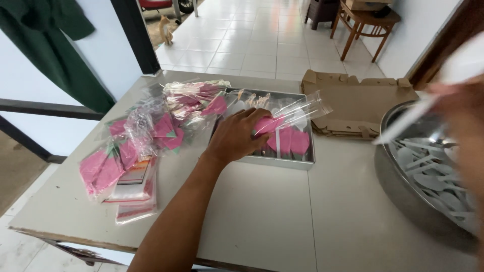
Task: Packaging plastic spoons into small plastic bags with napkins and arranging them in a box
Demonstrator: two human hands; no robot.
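Right hand [461, 116] blurred, cut off at edge

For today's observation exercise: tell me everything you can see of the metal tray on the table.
The tray is a shallow, square-cornered pan of grey metal with low upright walls. It sits flat on the table, next to a flattened cardboard box. Inside lie pink packets and clear plastic bags. The left hand reaches into it, resting on a pink packet. Its floor is mostly hidden.
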